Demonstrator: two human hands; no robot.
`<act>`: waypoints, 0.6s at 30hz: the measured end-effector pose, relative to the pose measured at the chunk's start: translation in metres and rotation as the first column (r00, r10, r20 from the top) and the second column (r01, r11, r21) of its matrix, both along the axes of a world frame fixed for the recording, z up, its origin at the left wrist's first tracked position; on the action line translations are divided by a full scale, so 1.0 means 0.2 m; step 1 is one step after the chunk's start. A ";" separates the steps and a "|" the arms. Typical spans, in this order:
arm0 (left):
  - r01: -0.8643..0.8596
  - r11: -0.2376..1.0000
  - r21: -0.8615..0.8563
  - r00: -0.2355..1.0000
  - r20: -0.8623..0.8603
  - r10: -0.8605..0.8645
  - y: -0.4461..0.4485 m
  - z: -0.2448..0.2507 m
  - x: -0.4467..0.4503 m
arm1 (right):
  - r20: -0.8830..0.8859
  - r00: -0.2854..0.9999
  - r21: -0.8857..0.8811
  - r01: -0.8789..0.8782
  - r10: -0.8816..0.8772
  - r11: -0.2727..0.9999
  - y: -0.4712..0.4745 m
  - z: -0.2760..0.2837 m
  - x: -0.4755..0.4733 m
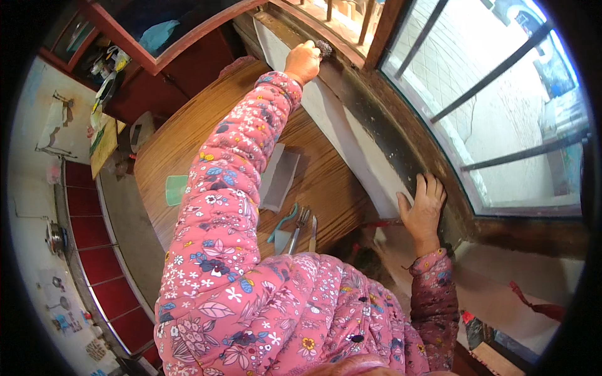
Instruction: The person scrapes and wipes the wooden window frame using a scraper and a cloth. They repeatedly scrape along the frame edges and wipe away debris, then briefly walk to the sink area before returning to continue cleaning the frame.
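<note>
My left hand (304, 61) is stretched far forward over the windowsill (371, 115), closed around a dark scouring pad (323, 49), which looks like steel wool. Much of the pad is hidden by my fingers. On the near part of the same sill rests my right hand (424, 207), with thumb and fingers spread and nothing held. The sill is dark and worn, with pale specks. Beside it stands the window frame (447, 160), with glass and dark bars (494, 70). Below my left arm lies a wood-grain table (324, 145).
On the table are a green container (176, 190), a folded grey cloth or paper (281, 181), a fork (301, 224), a knife (313, 232) and a teal-handled tool (283, 223). An open red window sash (155, 63) juts in at upper left. Dark red cabinets (146, 96) stand beyond the table.
</note>
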State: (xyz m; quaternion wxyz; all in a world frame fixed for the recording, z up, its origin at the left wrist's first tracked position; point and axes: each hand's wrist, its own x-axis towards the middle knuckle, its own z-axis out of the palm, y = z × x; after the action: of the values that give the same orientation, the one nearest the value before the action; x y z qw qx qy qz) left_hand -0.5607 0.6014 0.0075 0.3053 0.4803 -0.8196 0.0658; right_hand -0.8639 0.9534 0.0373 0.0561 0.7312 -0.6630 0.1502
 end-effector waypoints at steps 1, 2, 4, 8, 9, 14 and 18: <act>0.048 0.999 -0.011 0.999 0.013 -0.048 0.05 0.00 -0.03 | 0.003 1.000 -0.020 -0.009 0.009 1.000 0.00 0.00 0.00; 0.093 0.995 -0.023 0.995 0.024 -0.092 0.10 0.00 -0.06 | -0.014 1.000 -0.007 0.001 -0.001 1.000 0.00 0.00 0.00; 0.189 0.981 -0.034 0.982 0.024 -0.188 0.25 0.00 -0.16 | 0.004 1.000 -0.010 -0.006 0.006 1.000 0.01 0.00 0.00; 0.352 0.936 0.005 0.934 -0.072 -0.351 0.61 0.00 -0.41 | 0.009 1.000 -0.025 -0.021 0.021 0.999 0.01 0.00 0.00; 0.395 0.919 0.008 0.914 -0.105 -0.392 0.66 0.01 -0.43 | 0.017 0.999 -0.039 -0.028 0.028 0.999 0.01 0.00 0.00; 0.108 0.991 0.076 0.994 -0.004 -0.108 0.56 0.07 -0.29 | -0.009 1.000 -0.044 -0.021 0.020 0.999 0.01 -0.01 0.00; 0.127 0.988 0.083 0.989 -0.084 -0.120 0.53 0.01 -0.34 | 0.037 0.999 -0.075 -0.030 0.033 0.997 0.02 -0.03 -0.02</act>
State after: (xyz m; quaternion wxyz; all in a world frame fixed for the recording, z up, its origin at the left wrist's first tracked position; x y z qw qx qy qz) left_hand -0.6282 0.7073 0.0091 0.3196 0.4438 -0.8372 -0.0085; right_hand -0.8683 0.9567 0.0314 0.0683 0.7360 -0.6463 0.1895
